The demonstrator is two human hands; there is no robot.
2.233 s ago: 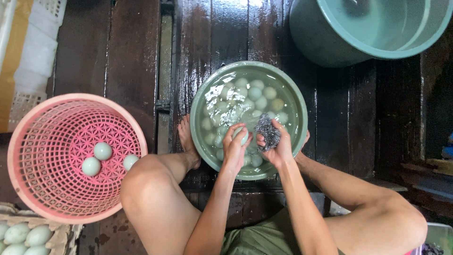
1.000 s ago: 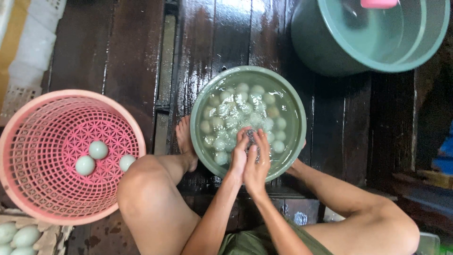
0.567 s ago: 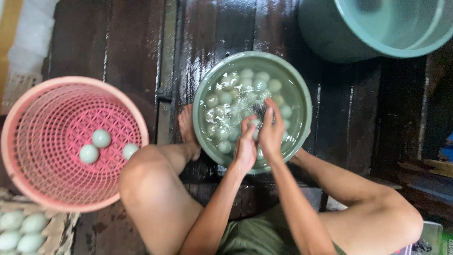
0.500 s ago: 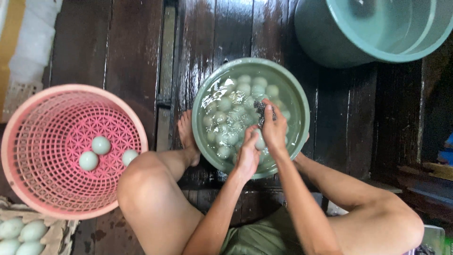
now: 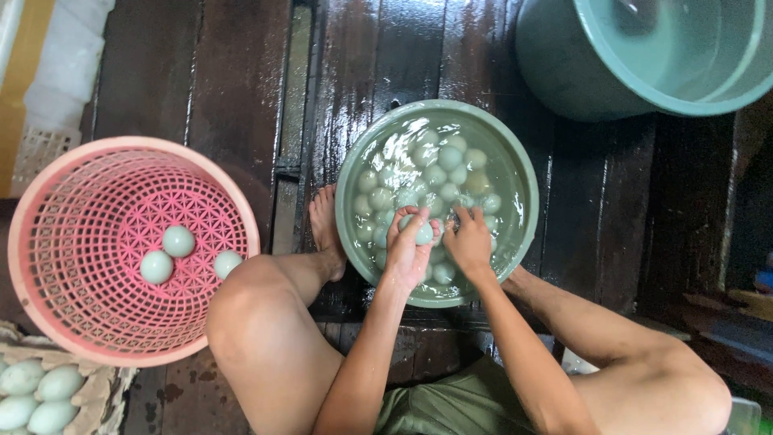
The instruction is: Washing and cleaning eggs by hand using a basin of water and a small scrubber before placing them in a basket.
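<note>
Pale green egg (image 5: 419, 231) sits in the left hand (image 5: 407, 254), grip curled shut round it over the water-filled basin (image 5: 354, 161), right hand (image 5: 469, 242) rubbing beside it, grip unclear, so it looks mid-wash, pink basket (image 5: 48, 201) probably next.

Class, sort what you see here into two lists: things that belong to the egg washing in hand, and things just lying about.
In use:
left hand holding a pale green egg
right hand in the round green metal basin of water and eggs
round pink plastic basket with three washed eggs

Lying about:
large teal plastic tub
cardboard egg tray
</note>
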